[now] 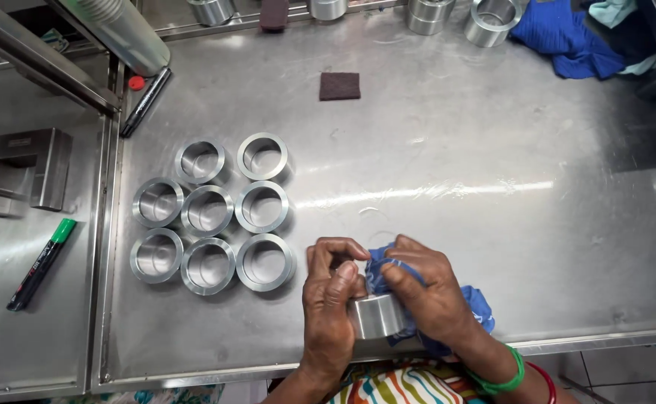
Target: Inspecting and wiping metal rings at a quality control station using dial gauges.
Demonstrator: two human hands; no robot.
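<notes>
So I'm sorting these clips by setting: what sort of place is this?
Probably a metal workshop's finishing bench. A steel table holds eight machined metal rings in rows and an abrasive pad; the hands wipe another ring with a blue cloth.

bright, even overhead light — the brushed stainless steel worktop (455,150) throws a long white streak of glare across its middle. shadows stay short and soft. focus is sharp throughout — straight lines bow slightly toward the corners.
</notes>
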